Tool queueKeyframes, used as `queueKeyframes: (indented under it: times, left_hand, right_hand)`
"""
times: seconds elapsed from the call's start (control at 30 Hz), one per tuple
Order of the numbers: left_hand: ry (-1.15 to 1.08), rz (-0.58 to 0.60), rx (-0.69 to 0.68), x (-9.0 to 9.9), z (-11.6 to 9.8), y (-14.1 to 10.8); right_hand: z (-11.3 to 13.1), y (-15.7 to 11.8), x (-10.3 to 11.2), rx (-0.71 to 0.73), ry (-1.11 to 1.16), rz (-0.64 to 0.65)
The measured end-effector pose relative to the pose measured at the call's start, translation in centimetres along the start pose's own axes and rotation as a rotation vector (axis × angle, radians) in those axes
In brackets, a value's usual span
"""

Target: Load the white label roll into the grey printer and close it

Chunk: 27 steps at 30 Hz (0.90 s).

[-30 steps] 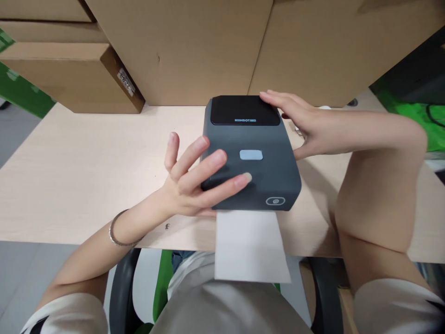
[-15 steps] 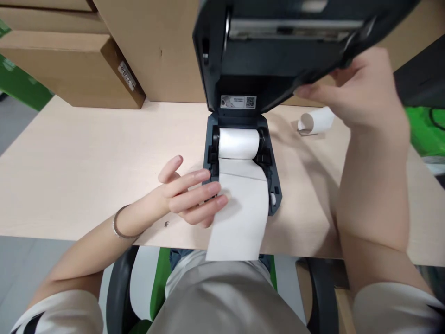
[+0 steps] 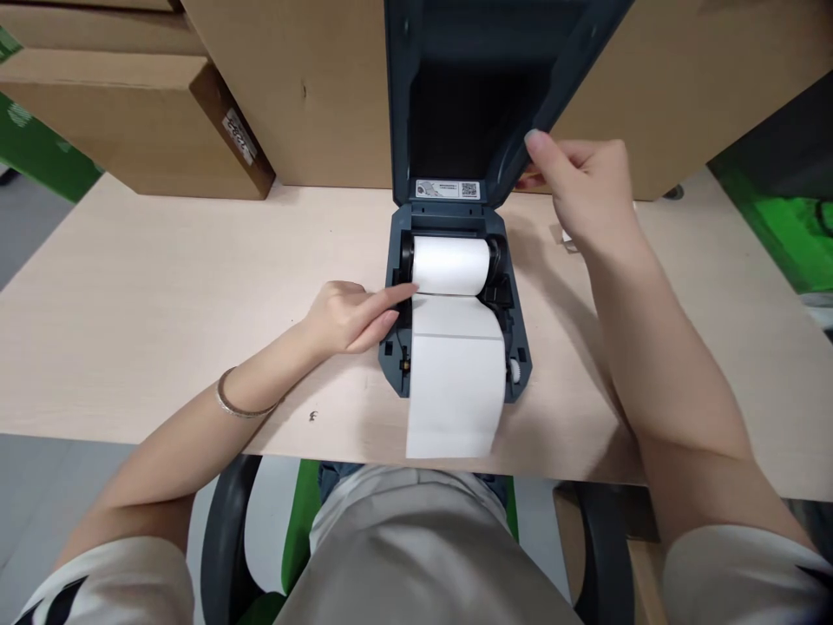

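A dark label printer (image 3: pixel 517 334) stands on the table with its lid (image 3: pixel 482 104) raised. Inside lies a white label roll (image 3: pixel 451 266), and its strip (image 3: pixel 456 382) runs out over the printer's front edge. My left hand (image 3: pixel 355 317) is at the printer's left side, index finger stretched to the roll's lower left edge, the other fingers curled in; it holds nothing. My right hand (image 3: pixel 582 178) grips the lid's right edge between thumb and fingers.
Cardboard boxes (image 3: pixel 130 130) stand at the back left, and a large cardboard panel (image 3: pixel 312 104) is behind the printer. A small white curled piece (image 3: pixel 566 236) lies right of the printer, partly behind my right wrist. Chair armrests flank my body below the table edge.
The lid has swung further back, my right hand moving left with it. My left hand has gone from spread fingers by the strip to a pointing finger at the roll. The strip hangs straighter.
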<state>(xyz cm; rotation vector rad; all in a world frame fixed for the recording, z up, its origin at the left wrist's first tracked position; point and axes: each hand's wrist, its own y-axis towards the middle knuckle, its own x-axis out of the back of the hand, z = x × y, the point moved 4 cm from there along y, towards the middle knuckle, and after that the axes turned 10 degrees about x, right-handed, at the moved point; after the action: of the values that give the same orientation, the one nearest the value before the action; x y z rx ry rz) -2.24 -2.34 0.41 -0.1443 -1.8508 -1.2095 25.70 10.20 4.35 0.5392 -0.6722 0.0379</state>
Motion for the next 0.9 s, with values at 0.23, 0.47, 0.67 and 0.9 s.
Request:
queueKeyframes:
  times: [0.23, 0.47, 0.67, 0.9]
  left_hand:
    - [-0.036, 0.048, 0.027, -0.1, 0.3, 0.1]
    - [-0.102, 0.113, 0.078, -0.2, 0.6, 0.2]
    - [-0.102, 0.142, 0.116, -0.7, 0.7, 0.0]
    - [-0.109, 0.103, 0.094, -0.9, 0.5, 0.1]
  right_hand:
    - [4.9, -1.8, 0.2, 0.013, -0.415, 0.039]
    - [7.1, -3.9, -5.1, 0.482, -0.475, 0.548]
    - [6.9, -4.1, -5.9, 0.549, -0.480, 0.480]
    - [7.7, -4.0, -5.4, 0.562, -0.471, 0.367]
